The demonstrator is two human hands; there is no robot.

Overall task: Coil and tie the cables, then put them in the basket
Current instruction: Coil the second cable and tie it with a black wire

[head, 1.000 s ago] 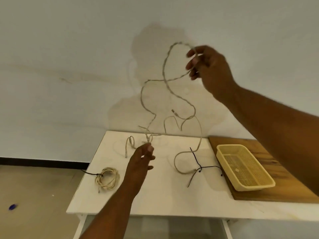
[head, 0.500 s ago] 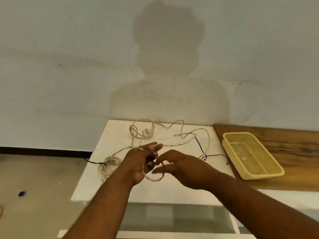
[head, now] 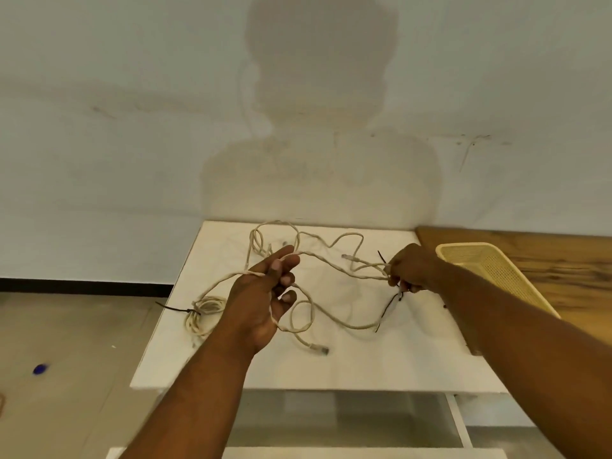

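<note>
Beige cable stretches between our two hands above a white table. Our left hand has its fingers curled round the cable, with one turn passing over the palm and the strand pinched at the fingertips. Our right hand, close to the basket, is closed on the same cable further along.

Most of the cable lies loose on the table in wandering loops. One plug lies near the front edge. Thin black ties lie just under the right hand; we cannot tell whether that hand also holds one.

At the table's left edge sits a coil, already wound and bound with a black strip. The basket stands at the right on a wooden board, and neither the cable nor the coil is in it.

We judge the task to be at an early stage. One cable is coiled and tied, and the second has barely a single turn on it. Winding it, tying it and moving both into the basket are left to do.
</note>
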